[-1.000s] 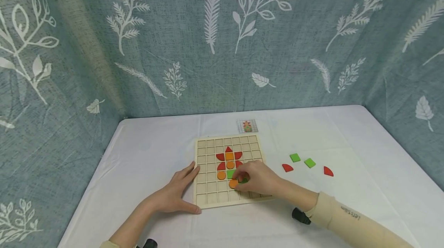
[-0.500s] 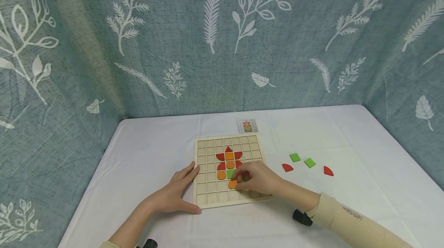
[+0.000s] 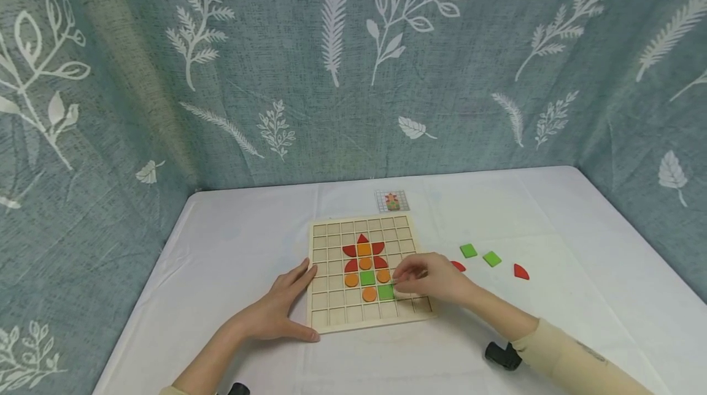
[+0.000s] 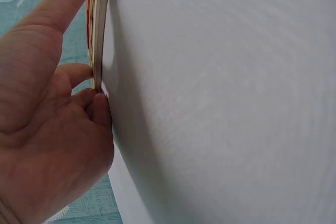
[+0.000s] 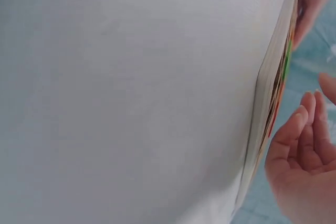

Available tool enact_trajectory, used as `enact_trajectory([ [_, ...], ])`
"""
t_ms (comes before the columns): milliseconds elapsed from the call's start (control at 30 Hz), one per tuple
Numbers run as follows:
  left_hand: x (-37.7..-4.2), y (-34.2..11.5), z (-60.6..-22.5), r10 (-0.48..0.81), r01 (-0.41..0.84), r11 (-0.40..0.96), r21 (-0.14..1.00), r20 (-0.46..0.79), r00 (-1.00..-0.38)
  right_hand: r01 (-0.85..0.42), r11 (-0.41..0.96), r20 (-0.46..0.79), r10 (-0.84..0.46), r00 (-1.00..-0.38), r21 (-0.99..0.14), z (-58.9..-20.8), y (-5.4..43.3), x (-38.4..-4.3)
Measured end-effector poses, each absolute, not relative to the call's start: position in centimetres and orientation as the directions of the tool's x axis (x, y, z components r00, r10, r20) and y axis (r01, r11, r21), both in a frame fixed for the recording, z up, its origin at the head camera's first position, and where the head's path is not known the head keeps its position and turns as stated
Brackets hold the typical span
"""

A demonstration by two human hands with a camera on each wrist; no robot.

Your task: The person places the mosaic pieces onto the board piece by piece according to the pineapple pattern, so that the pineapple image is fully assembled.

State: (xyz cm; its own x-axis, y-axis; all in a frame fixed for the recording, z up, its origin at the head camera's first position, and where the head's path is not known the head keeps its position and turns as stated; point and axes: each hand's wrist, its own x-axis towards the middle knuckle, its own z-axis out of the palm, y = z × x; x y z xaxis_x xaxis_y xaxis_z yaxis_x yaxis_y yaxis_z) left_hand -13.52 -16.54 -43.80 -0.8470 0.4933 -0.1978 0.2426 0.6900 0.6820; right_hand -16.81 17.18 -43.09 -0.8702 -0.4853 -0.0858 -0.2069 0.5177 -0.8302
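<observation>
A wooden grid board (image 3: 326, 318) lies on the table with a flower-like pattern of tiles on it. My left hand (image 3: 276, 312) rests along its left side, fingers straight at the edge and thumb by the near corner. Over the board's right part hovers my right hand (image 3: 433, 275), fingers loosely bent; in the right wrist view the thumb stands apart from the fingertips with nothing between. Just left of those fingertips lie a green square tile (image 3: 386, 292) and an orange round tile (image 3: 383, 275). Another orange round tile (image 3: 369, 294) sits beside the green one.
Right of the board lie two loose green squares, one nearer (image 3: 468, 251), and a red quarter-circle tile (image 3: 521, 272). A second red tile (image 3: 458, 266) is partly hidden by my right hand. Behind the board lies a small pattern card (image 3: 393, 201). A leaf-print curtain (image 3: 331, 119) hangs behind.
My right hand has let go of the green square and moved right, uncovering it and the orange round tile above. My left hand stays in place.
</observation>
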Motion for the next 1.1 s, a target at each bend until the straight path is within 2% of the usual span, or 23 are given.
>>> enact_trajectory([
  [233,-13.5,-16.5,-43.8,0.488,0.24,0.688,0.685,-0.192,-0.851,-0.071,0.486,-0.157,-0.412,-0.897,-0.871,-42.7,19.8,-16.5],
  [533,-13.5,-16.4,-43.7,0.493,0.242,0.686,0.686,-0.193,-0.848,0.013,0.48,-0.177,-0.298,-0.938,-0.877,-42.1,24.8,-16.2],
  [800,-13.5,-16.5,-43.6,0.498,0.249,0.683,0.687,-0.188,-0.846,0.028,0.569,-0.166,-0.192,-0.967,-0.822,-41.6,29.2,-16.1],
  [1100,-13.5,-16.6,-43.8,0.511,0.267,0.676,0.687,-0.175,-0.842,0.032,0.719,-0.127,-0.078,-0.989,-0.694,-41.5,32.8,-15.9],
])
